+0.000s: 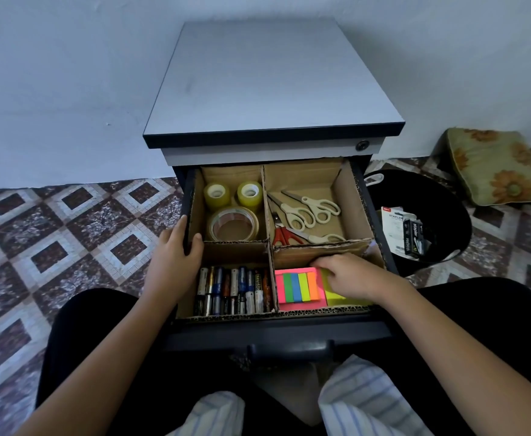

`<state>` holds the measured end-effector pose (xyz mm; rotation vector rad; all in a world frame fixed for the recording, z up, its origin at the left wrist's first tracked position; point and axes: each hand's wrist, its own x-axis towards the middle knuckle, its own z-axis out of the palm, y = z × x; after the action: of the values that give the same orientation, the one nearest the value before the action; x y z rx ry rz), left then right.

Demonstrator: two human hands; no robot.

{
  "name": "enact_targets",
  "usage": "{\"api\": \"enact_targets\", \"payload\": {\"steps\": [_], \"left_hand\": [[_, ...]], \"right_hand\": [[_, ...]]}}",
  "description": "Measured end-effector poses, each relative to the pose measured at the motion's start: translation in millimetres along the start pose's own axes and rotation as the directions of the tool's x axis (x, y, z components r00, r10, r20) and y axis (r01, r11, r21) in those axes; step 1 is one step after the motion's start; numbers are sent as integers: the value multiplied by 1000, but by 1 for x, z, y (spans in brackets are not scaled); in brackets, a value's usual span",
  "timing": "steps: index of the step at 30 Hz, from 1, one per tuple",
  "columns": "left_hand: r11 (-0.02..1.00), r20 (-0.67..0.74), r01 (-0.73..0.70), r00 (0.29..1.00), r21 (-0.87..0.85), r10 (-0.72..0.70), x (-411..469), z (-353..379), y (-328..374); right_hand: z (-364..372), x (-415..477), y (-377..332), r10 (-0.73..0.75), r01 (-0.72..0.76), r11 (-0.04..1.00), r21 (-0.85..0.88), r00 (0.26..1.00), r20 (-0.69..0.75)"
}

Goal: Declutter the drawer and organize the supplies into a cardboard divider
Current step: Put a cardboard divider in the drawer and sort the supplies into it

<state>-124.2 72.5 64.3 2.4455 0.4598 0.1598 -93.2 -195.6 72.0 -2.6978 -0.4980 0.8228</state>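
Observation:
The open drawer holds a cardboard divider with four compartments. Tape rolls fill the far left one, several scissors the far right one. Batteries lie in rows at near left. At near right sit a pink sticky-note pad with coloured flags and a yellow pad. My left hand grips the drawer's left wall. My right hand rests fingers-down on the yellow pad; whether it grips the pad is unclear.
The drawer belongs to a small grey-topped cabinet against a white wall. A black bin to the right holds stapler packaging. A floral cushion lies beyond it. Patterned tile floor spreads left. My knees are below the drawer.

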Motion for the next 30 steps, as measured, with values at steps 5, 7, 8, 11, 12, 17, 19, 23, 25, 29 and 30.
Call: {"api": "enact_targets", "payload": {"steps": [5, 7, 8, 11, 12, 17, 19, 23, 25, 29, 30], "left_hand": [[1000, 11, -2, 1000, -21, 2, -1, 0, -2], [1000, 20, -1, 1000, -26, 2, -1, -1, -2], [1000, 25, -2, 1000, -24, 2, -2, -1, -2], [1000, 39, -10, 999, -21, 11, -3, -1, -3], [1000, 43, -12, 999, -19, 13, -2, -1, -4], [1000, 98, -20, 995, 6, 19, -2, -5, -4], [999, 134, -12, 991, 30, 8, -5, -9, -4], [987, 78, -106, 992, 121, 97, -26, -19, -4], [958, 65, -268, 963, 106, 262, -42, -24, -2], [871, 332, -490, 825, 18, 457, -64, -34, 0], [870, 421, -493, 787, -10, 451, -69, -36, 3]], "right_hand": [[-4, -10, 4, 3, -18, 993, -114, 991, -131], [-4, -16, 6, 1, -29, 989, -147, 982, -189], [-3, -19, 7, -6, -26, 989, -144, 976, -217], [-4, -28, 9, -18, -3, 998, -71, 954, -299], [-4, -29, 9, -21, 6, 999, -49, 948, -317], [-5, -52, 6, -31, 56, 997, 47, 907, -420], [-2, -65, 6, -21, 74, 992, 102, 895, -445], [12, -87, 7, -38, 117, 978, 174, 914, -404], [18, -94, 5, -75, 143, 973, 183, 939, -336], [23, -97, 5, -115, 146, 980, 133, 969, -217], [24, -96, 5, -116, 141, 984, 108, 971, -211]]}}
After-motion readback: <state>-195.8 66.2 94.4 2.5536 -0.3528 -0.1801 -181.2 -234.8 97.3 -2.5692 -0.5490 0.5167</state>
